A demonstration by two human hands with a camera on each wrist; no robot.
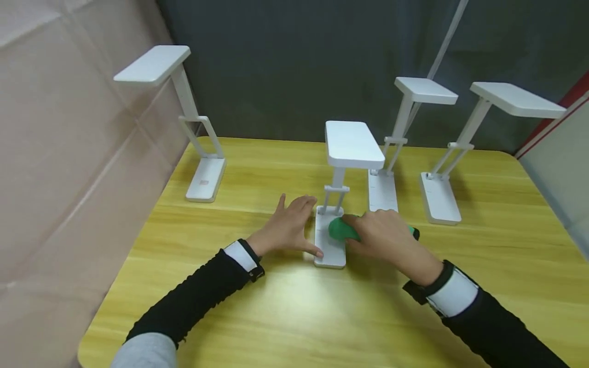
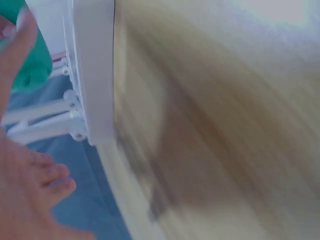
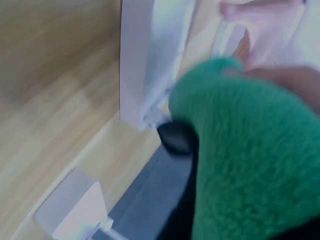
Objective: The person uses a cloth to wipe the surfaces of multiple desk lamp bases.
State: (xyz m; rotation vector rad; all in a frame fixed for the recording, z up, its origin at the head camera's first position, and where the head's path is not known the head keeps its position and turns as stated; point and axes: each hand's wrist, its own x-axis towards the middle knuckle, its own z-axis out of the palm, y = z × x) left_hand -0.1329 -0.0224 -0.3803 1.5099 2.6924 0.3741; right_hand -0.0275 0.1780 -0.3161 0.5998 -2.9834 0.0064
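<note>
A white folding desk lamp stands near the middle of the table, its flat head raised over a narrow base. My right hand grips a fuzzy green cloth over the right side of that base. In the right wrist view the cloth looks thick and plush, with dark parts beside it. On the base's other side is my left hand, fingers spread and thumb reaching to the base's near left edge. The side of the base shows close up in the left wrist view.
Three more white lamps stand toward the back: one at the left, one behind my right hand, one at the right. A dark curtain hangs behind the wooden table, and a pale covering along its left.
</note>
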